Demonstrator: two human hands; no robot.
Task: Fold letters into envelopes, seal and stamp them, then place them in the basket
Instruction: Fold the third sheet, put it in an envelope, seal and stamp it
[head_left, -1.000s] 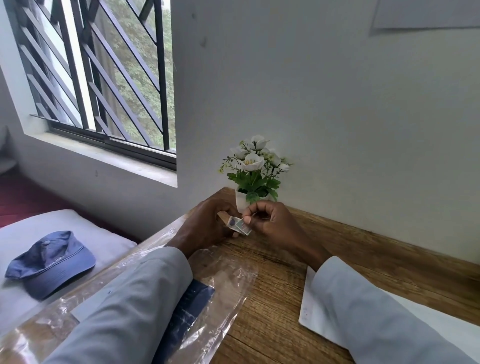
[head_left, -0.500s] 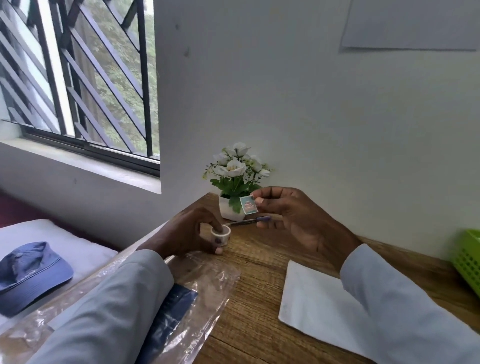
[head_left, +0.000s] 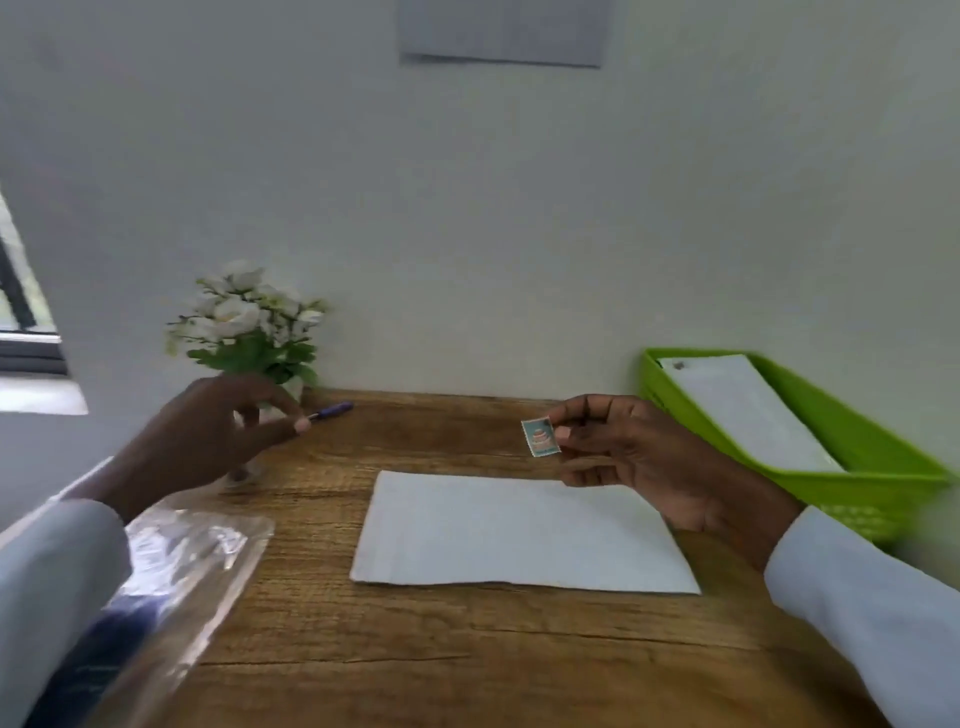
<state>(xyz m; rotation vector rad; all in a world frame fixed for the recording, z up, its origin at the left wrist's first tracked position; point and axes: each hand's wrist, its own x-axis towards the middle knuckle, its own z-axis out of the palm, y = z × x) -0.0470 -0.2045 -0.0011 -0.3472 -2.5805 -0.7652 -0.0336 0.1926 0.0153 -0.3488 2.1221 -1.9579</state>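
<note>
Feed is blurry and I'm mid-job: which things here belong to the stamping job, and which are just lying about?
Job: stamp pinched in right hand; envelope on the desk; basket holding an envelope.
Lying about: flowers, pen, plastic bag.

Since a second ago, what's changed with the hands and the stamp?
The right hand has pulled a single stamp off the roll and carried it rightward, now holding it above the far edge of the white envelope. The left hand let go of the stamp roll and hangs loose over the table. The pen, flower pot and envelope stayed put.
</note>
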